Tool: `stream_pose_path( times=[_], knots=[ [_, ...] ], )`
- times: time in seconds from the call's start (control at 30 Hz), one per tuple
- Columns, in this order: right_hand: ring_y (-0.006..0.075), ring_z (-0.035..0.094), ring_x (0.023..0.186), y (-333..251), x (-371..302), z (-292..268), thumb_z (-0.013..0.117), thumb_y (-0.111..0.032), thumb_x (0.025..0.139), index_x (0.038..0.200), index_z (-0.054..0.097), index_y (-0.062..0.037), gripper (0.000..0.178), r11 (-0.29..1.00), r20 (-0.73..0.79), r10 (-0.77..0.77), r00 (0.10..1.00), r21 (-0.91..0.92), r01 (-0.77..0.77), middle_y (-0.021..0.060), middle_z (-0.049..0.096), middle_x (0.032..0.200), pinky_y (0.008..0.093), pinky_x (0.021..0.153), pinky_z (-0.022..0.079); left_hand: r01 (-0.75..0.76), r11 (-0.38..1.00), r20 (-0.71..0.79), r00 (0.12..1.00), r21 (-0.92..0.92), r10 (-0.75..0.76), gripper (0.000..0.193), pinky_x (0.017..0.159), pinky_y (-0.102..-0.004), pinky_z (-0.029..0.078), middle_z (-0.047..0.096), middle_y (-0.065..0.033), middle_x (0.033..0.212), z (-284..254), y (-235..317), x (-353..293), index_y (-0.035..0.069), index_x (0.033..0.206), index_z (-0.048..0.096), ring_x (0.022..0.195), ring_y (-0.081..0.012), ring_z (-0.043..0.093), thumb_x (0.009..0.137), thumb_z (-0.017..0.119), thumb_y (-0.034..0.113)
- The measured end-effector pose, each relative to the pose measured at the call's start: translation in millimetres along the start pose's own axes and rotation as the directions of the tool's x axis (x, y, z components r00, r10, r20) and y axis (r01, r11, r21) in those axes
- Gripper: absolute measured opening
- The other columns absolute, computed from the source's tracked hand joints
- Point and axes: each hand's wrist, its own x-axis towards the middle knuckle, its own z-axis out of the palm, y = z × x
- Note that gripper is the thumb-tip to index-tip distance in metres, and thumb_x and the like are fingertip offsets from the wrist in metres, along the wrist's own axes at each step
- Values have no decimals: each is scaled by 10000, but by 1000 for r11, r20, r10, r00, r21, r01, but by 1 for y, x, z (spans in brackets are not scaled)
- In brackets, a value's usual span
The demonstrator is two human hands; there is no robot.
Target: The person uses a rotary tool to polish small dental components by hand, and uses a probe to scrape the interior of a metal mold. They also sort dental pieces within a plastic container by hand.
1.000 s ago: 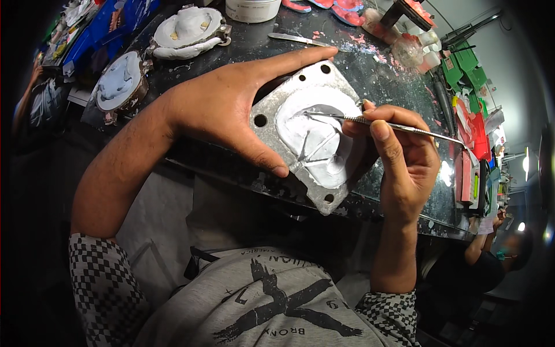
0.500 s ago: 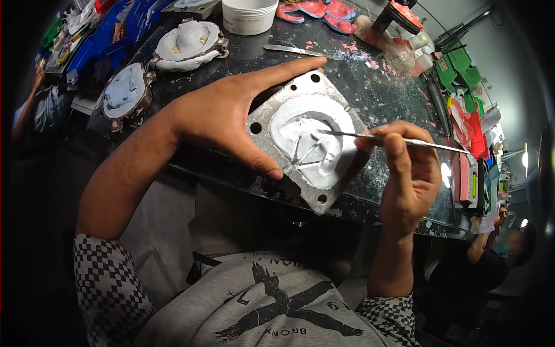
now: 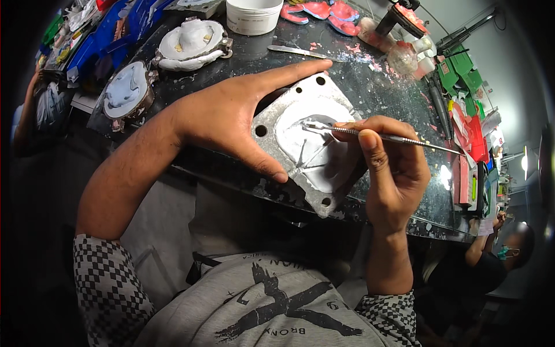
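1. Work: metal plate (image 3: pixel 272 118) is sitting about mid-view, over the near edge of the black bench (image 3: pixel 254 61); cannot tell whether it is bearing on it. White plaster (image 3: pixel 291 139) is filling its middle, with straight lines meeting near 7 o'clock.
2. Left hand (image 3: pixel 222 115): spreading wide, gripping the plate. Thumb is lying on the edge at 8 o'clock, index finger stretching along the 12 o'clock side.
3. Right hand (image 3: pixel 399 168): at 3–4 o'clock, pinching a thin metal tool (image 3: pixel 319 126) like a pen, fingers curling closed. Working end is reaching the plaster's 11 o'clock area, tail pointing to 3. Tip contact: cannot tell.
4. Step in hand, my read: person is trimming or smoothing plaster detail.
5. Next move, my read: calling for light tip pressure, short strokes, left hand bracing the plate.
6. Around: knife (image 3: pixel 298 52) is lying at 12 o'clock, white tub (image 3: pixel 252 20) standing beyond at 11, two other plaster molds (image 3: pixel 191 43) sitting at 10.
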Motion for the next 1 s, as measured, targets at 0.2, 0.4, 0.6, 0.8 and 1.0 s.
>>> stream_pose_path(
  times=[0.2, 0.4, 0.6, 0.8, 1.0],
  knots=[
    [183, 700, 922, -1, -1, -3, 647, -24, 941, 1042, 642, 47, 123, 995, 15, 29, 999, 94, -31, 126, 691, 982, 267, 809, 546, 5, 1000, 9, 1000, 4, -5, 1293, 1169, -350, 292, 324, -151, 1580, -1, 0, 0, 17, 1552, 226, 1413, -217, 373, 514, 958, 261],
    [176, 697, 913, 3, -7, 1, 661, -29, 934, 1031, 648, 50, 125, 989, 15, -114, 993, -89, 115, 125, 695, 982, 260, 797, 538, 9, 1000, 15, 1000, -13, -8, 1293, 1172, -353, 290, 317, -149, 1584, -1, 1, 0, 17, 1552, 225, 1418, -223, 370, 514, 957, 257],
    [179, 701, 905, -1, -6, 1, 666, -14, 928, 1016, 652, 50, 110, 999, -46, -28, 999, 39, 30, 128, 690, 990, 257, 785, 543, 23, 1000, 9, 1000, 13, -23, 1296, 1167, -351, 298, 327, -148, 1580, -1, 3, 0, 23, 1554, 227, 1408, -220, 383, 508, 957, 255],
    [186, 710, 908, -1, -7, 2, 660, -9, 929, 1017, 647, 56, 109, 999, -40, -35, 999, -10, 34, 126, 682, 996, 249, 785, 559, 12, 1000, 3, 1000, 13, -12, 1291, 1164, -353, 304, 336, -148, 1575, -1, 2, 0, 27, 1553, 234, 1404, -221, 391, 506, 955, 251],
    [182, 707, 906, -1, -7, 3, 663, -7, 927, 1012, 654, 53, 105, 1000, -58, -8, 998, 9, 8, 125, 683, 997, 248, 786, 553, -9, 1000, 2, 1000, 27, 9, 1290, 1167, -353, 295, 325, -149, 1580, -1, 1, 0, 18, 1551, 230, 1413, -220, 377, 510, 954, 250]
  ],
)
